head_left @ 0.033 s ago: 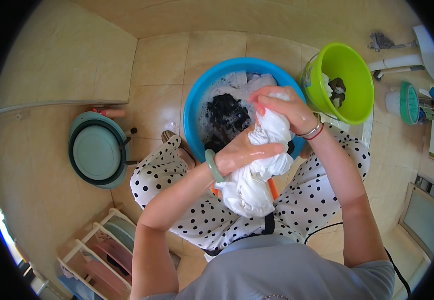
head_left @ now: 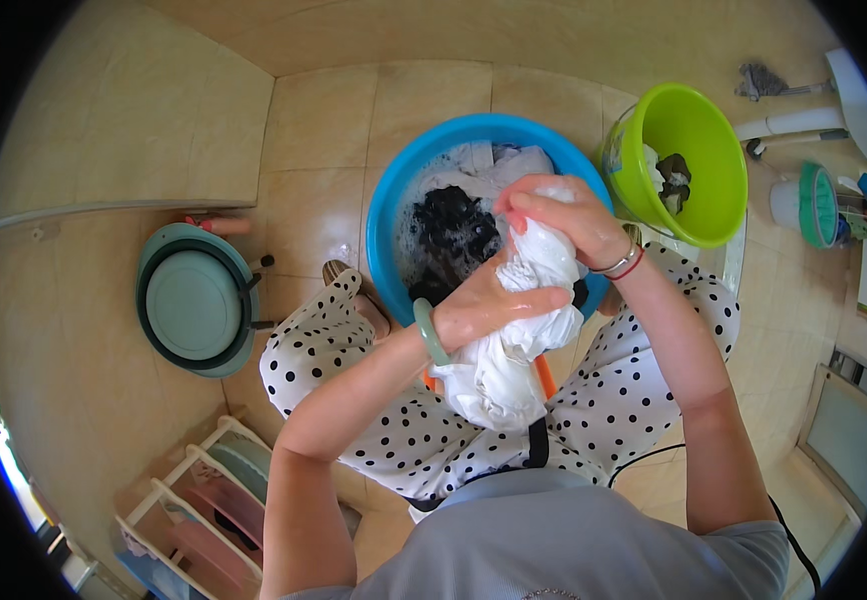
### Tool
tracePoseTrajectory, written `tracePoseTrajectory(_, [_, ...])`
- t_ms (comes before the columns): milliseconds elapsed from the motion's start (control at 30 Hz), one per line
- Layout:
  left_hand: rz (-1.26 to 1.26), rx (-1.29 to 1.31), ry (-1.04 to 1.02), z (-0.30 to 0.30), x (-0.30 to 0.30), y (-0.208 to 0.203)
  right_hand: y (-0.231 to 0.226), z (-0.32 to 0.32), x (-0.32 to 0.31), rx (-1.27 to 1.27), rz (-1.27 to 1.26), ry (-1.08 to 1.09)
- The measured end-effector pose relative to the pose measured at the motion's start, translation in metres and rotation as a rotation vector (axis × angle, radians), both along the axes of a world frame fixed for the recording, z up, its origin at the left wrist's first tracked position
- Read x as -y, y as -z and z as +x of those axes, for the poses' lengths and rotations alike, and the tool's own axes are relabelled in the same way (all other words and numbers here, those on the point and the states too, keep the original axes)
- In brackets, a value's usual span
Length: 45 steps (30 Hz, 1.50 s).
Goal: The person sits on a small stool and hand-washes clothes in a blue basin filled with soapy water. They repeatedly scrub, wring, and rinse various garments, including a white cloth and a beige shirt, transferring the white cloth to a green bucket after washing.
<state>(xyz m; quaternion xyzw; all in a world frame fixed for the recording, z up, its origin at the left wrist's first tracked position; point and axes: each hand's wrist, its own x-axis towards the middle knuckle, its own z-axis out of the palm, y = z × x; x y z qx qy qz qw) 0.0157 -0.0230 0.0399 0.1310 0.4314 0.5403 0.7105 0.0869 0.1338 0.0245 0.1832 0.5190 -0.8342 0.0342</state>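
Over the blue tub (head_left: 394, 200) on the tiled floor (head_left: 324, 120), two bare hands squeeze a wet white cloth (head_left: 509, 350). The left hand (head_left: 489, 305) grips the middle of the cloth, its fingers (head_left: 544, 298) wrapped tight around it. A pale green bangle (head_left: 430, 330) sits on that wrist. The right hand (head_left: 564, 215) holds the top end of the cloth, fingers curled shut on it, with thin bracelets (head_left: 624, 265) on the wrist. The cloth hangs down between the hands, above the person's knees in spotted trousers (head_left: 394, 430). Inside the tub lie soapy water, a dark cloth (head_left: 454, 235) and more white cloth. Just beside the tub, to the right, stands a green bucket (head_left: 699, 130) with some cloth in it. Well apart on the left sits a grey-green basin (head_left: 194, 300). A white rack (head_left: 204, 500) stands at the lower left.
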Motion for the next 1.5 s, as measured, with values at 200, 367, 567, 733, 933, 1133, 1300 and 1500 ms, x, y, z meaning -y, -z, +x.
tracePoseTrajectory(200, [0.046, -0.529, -0.055, 0.020, -0.001, 0.049, 0.023, -0.006, 0.012, 0.000, 0.378, 0.028])
tracePoseTrajectory(367, [-0.022, -0.703, -0.059, 0.028, -0.001, 0.074, 0.032, -0.004, 0.023, 0.042, 0.523, 0.097])
tracePoseTrajectory(567, [-0.067, -0.833, -0.004, 0.031, -0.004, 0.094, 0.053, -0.001, 0.030, 0.066, 0.675, 0.181])
tracePoseTrajectory(733, [-0.074, -0.939, -0.017, 0.031, -0.008, 0.106, 0.058, -0.004, 0.031, 0.245, 0.864, 0.149])
tracePoseTrajectory(933, [-0.072, -0.771, -0.075, 0.023, -0.018, 0.111, 0.086, -0.012, 0.018, 0.267, 0.520, 0.262])
tracePoseTrajectory(1133, [0.014, -0.029, -0.340, 0.011, -0.020, 0.062, 0.079, -0.008, -0.011, 0.087, -0.299, 0.424])
tracePoseTrajectory(1300, [0.081, 0.225, -0.567, -0.019, -0.011, 0.046, 0.071, 0.022, 0.002, 0.093, -0.477, -0.002])
tracePoseTrajectory(1500, [0.111, 0.086, -0.828, -0.049, -0.007, 0.055, 0.065, 0.050, 0.021, 0.124, -0.599, -0.202])
